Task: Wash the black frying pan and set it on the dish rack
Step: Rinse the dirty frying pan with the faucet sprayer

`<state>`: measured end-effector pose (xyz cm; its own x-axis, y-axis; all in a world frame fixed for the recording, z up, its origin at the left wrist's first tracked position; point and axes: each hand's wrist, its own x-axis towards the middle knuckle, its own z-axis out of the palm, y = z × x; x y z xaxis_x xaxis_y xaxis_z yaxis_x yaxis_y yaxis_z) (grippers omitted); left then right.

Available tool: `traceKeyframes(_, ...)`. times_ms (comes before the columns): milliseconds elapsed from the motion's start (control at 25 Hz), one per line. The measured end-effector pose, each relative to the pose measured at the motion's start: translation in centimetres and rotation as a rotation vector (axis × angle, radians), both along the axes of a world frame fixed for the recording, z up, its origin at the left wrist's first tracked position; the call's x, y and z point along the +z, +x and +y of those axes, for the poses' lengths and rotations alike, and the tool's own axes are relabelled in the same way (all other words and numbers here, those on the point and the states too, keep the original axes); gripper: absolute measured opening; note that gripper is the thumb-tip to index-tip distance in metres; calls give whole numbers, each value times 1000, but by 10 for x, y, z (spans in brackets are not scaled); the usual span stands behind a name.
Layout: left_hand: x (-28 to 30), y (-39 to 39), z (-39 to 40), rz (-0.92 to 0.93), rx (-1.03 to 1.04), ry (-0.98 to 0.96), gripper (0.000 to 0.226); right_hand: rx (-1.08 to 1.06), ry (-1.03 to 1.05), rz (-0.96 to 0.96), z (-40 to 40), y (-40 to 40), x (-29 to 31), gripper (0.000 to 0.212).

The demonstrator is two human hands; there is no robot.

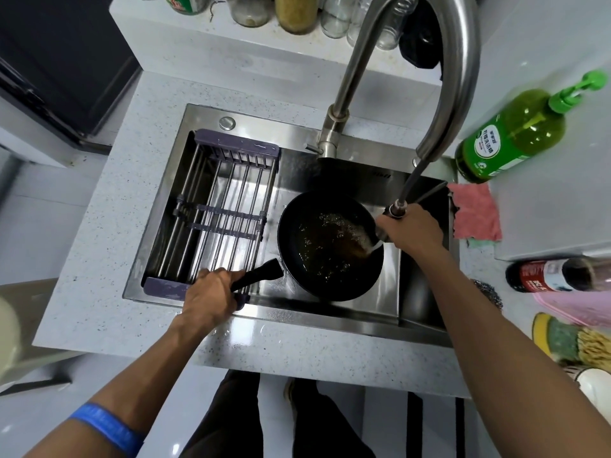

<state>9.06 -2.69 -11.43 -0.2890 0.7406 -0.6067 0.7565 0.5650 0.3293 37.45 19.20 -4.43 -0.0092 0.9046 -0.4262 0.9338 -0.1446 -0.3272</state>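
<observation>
The black frying pan (327, 246) is in the steel sink (297, 173), its bowl holding splashing water. My left hand (211, 295) grips the pan's black handle at the sink's front edge. My right hand (410, 228) holds the pull-out spray head of the faucet (439, 104), with its hose stretched down from the spout; water streams from it into the pan's right side. The dish rack (215, 213), metal rods with purple ends, spans the sink's left half and holds nothing.
A green soap bottle (515, 133) lies on the right counter beside a pink cloth (476, 213). A dark sauce bottle (555, 274), a steel scourer (489, 292) and sponges (568, 338) sit at the right. Glass jars (294, 11) line the back ledge.
</observation>
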Motion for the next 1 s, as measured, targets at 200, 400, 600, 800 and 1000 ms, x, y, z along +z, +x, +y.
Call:
traceKeyframes(200, 4, 2, 2, -2, -10, -8, 38, 47, -103, -33, -2, 5, 3, 29)
traceKeyframes(400, 8, 3, 2, -30, 8, 3, 44, 15, -214, 112, -15, 5, 2, 46)
traceKeyframes(600, 7, 2, 2, -26, 16, 5, 44, -15, -281, 258, -28, -9, 3, 28)
traceKeyframes(800, 9, 4, 1, -16, -3, 25, 40, -53, -310, 457, -40, -33, -3, 25)
traceKeyframes(1000, 10, 3, 2, -12, -14, 16, 35, -79, -190, 393, -24, -17, -11, 37)
